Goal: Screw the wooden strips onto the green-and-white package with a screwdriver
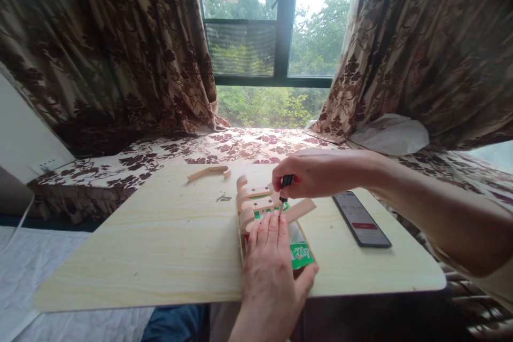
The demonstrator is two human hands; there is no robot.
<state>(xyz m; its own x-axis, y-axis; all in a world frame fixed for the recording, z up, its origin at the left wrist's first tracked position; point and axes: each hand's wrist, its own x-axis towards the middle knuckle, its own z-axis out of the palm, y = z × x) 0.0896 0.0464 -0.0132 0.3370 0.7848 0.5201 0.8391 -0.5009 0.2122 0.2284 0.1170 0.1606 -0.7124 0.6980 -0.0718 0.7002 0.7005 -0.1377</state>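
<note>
My right hand is closed round the dark handle of a screwdriver, held upright with its shaft pointing down. The tip meets a curved wooden hook close to my left fingertips. With fingers stretched out flat, my left hand presses on that hook, its thumb by the near right edge of a shallow box printed green and white. Two more wooden hooks with dark screw heads lie across the far part of the box. My left hand and the hooks cover much of the box.
A loose wooden hook lies at the back of the pale table, with several small screws nearer the box. To the right rests a phone with its screen lit. A patterned cloth ledge and a window stand behind.
</note>
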